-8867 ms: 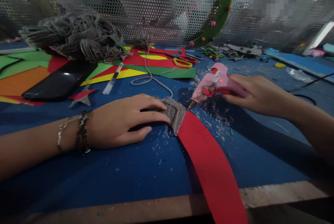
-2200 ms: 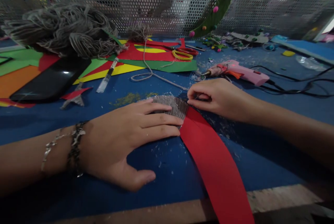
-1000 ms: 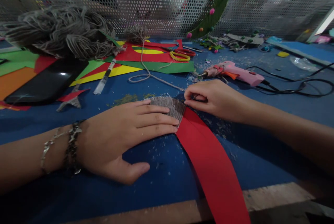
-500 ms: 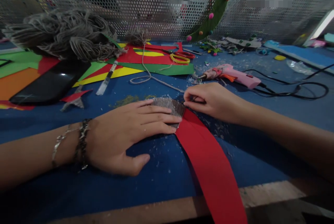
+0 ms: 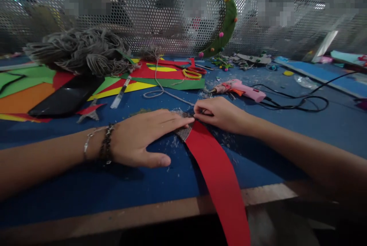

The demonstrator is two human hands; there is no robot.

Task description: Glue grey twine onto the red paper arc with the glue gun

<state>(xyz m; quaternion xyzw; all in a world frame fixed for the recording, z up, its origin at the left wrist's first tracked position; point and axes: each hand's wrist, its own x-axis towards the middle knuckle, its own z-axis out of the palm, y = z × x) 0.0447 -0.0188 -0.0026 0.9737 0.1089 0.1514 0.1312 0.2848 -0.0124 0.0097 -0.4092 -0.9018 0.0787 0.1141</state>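
Note:
A curved red paper strip [image 5: 219, 177] runs over the table's near edge, its far end covered with rows of grey yarn [image 5: 183, 134]. My left hand [image 5: 143, 135] lies flat across that covered end, fingers stretched out and fingertips near the strip's upper corner. Right beside those fingertips, my right hand [image 5: 219, 114] is closed in a pinch on the yarn strand [image 5: 177, 97]. The strand trails back across the table to a small grey yarn bundle [image 5: 151, 52]. My left fingers partly hide the wound section.
Behind my right hand lies a pink glue gun [image 5: 243, 90] with a black cord [image 5: 304, 110]. Farther back are yellow-handled scissors [image 5: 192, 73] and coloured paper sheets. At left are a black phone [image 5: 69, 95], a marker [image 5: 122, 91] and a grey yarn heap [image 5: 83, 51]. A green crescent [image 5: 226, 28] leans against perforated metal.
My left fingers have shifted from across the wound yarn to its upper corner, close to my right fingertips. My right hand keeps its pinch at the strip's edge. The camera view has shifted.

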